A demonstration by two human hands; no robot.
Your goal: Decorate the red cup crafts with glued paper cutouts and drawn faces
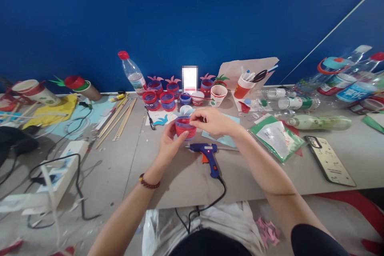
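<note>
While you work over the table [177, 184], hold your right hand [213, 122] and left hand [169, 142] off the hot-looking gun [211, 156], its light lit, lying just below the cup [183, 130] between your hands. Your left thumb and fingers grasp the cup's side; go lightly, lest the wall buckle. Your right fingertips bunch at the rim [181, 117], pinching or merely touching, cannot tell; press evenly there.

A red, purple-rimmed cup [183, 128], open at the top, stands upright in the left hand [169, 143].
</note>
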